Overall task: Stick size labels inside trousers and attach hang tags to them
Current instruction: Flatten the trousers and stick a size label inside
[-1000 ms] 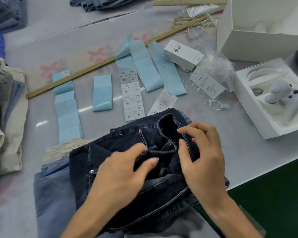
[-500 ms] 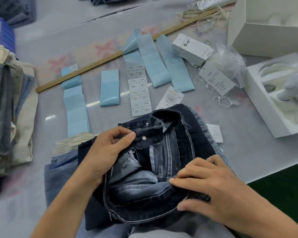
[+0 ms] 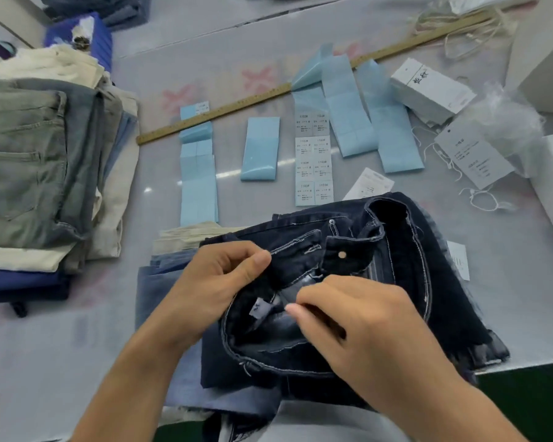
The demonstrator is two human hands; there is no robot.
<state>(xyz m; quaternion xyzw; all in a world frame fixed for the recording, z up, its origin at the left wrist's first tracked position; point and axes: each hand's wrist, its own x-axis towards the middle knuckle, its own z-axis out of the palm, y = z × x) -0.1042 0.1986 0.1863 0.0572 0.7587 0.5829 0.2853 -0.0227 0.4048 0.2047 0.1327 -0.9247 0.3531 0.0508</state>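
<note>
Two hands work the opened waist of the dark jeans, which lie at the near edge of the bench on a stack of lighter trousers. The left hand has its grip pinched on the waistband; the right hand has fingers curled, pinching inner fabric beside a small sewn tag. At 12 o'clock lies a sheet of size labels among blue backing strips. At 2 o'clock lie hang tags; at 9 o'clock, folded trousers.
</note>
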